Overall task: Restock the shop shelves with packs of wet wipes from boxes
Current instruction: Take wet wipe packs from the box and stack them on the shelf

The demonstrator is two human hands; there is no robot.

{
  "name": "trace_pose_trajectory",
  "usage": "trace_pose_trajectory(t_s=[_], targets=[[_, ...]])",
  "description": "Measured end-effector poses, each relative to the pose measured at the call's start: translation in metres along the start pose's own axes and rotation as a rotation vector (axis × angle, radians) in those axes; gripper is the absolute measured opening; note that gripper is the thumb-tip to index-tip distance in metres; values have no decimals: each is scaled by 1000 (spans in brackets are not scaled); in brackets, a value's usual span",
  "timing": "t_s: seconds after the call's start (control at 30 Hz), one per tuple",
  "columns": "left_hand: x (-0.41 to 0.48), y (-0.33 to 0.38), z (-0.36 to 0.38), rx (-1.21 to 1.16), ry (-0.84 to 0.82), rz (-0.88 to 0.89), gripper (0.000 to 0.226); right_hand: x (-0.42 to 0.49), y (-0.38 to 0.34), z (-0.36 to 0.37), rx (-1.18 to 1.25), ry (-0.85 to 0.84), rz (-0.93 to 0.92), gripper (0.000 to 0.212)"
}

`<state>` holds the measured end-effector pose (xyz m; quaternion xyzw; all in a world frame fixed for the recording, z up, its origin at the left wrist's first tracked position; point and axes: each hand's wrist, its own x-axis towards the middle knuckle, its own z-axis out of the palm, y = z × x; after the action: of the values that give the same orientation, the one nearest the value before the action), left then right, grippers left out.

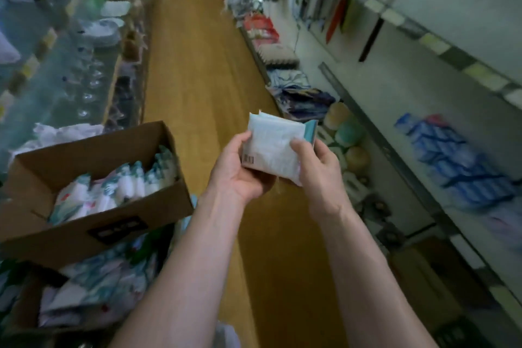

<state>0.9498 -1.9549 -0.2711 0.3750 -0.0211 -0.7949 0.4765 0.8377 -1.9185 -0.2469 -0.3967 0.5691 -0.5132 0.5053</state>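
Both my hands hold a white pack of wet wipes [275, 144] with a teal edge and a barcode, out over the aisle floor. My left hand [240, 169] grips its lower left side from below. My right hand [316, 167] grips its right side, thumb on the face. To the left an open cardboard box [118, 223] holds several more packs [118, 186] standing on edge. A second box [31, 319] below it holds more packs [96, 294]. On the right shelf [418, 183] lies a stack of blue-and-white packs [457, 167].
A wooden aisle floor [197, 65] runs ahead between shelving. Glassware and plates [93, 37] fill the left shelves. Folded textiles [299, 99], round sponges [347, 133] and hanging goods [324, 3] line the right side. A cardboard box [435, 285] sits low on the right.
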Motion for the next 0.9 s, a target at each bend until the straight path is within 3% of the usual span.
trace_pose_trajectory(t_s=[0.13,0.43,0.73,0.9], targets=[[-3,-65,49,95,-51,-68,51,-30,-12,-82,101,141,40,14],[-30,-217,160,280,-239,-197,36,-94,-29,-251,202,469,-16,26],[-42,-345,251,443,-412,-411,40,-144,-39,-385,366,802,-119,34],[-37,-405,295,469,-554,-519,35,-151,-42,-445,444,945,-200,26]])
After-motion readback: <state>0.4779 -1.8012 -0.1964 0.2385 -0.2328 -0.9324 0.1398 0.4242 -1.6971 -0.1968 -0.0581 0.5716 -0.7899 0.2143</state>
